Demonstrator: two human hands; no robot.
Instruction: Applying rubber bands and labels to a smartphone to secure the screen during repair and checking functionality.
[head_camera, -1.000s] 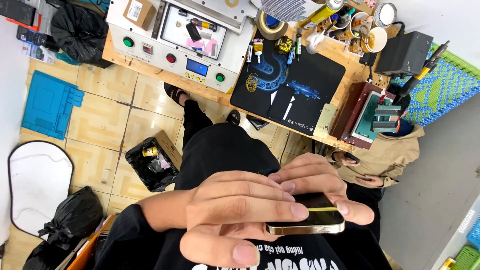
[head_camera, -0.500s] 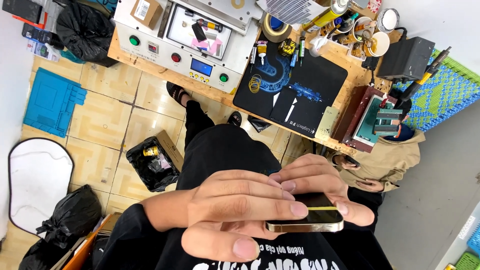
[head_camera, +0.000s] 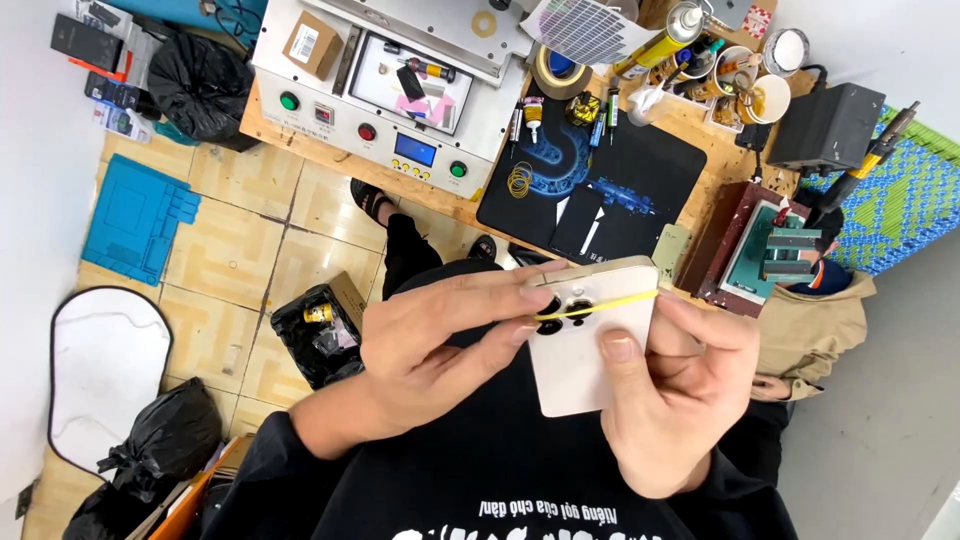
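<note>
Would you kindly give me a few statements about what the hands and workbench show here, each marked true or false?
1. Both hands hold a pale gold smartphone with its back facing the camera. True.
2. A yellow rubber band stretches across the phone near its camera lenses. True.
3. The right hand is resting on the black desk mat. False: it grips the phone.
4. The left hand holds a screwdriver. False: its fingers pinch the phone's lens end.
5. A roll of brown tape lies on the wooden bench. True.

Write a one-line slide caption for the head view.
Both hands, left and right, hold a pale phone with a yellow rubber band.
</note>
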